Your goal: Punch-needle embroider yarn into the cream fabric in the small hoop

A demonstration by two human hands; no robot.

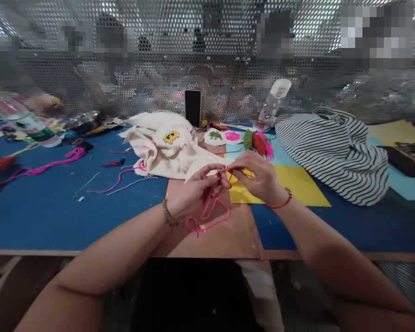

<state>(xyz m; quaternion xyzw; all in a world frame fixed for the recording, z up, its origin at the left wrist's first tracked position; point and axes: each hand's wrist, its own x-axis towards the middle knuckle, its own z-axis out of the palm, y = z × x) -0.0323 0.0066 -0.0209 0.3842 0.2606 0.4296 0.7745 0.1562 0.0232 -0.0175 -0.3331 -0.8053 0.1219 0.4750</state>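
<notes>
Both hands meet over the brown board (180, 244) at the table's front middle. My left hand (197, 188) is closed, its fingers pinching pink yarn (224, 224) that hangs in loops onto the board. Just to its right, my right hand (257, 174) pinches a short stretch of the same yarn between thumb and finger. Whether a needle is between the fingertips is too small to tell. Behind my hands lies crumpled cream fabric (180, 161) with a yellow embroidered patch (171, 137). Yellow paper (293, 186) with orange lines lies under my right hand.
Small embroidered pieces (233, 136) and yarn bundles (259, 144) lie behind my hands. A phone (192, 107) and a spray can (272, 105) stand along the perforated metal screen (159, 69). Striped cloth (335, 154) is piled at right. At left are a tilted bottle (32, 127) and pink strands (51, 167).
</notes>
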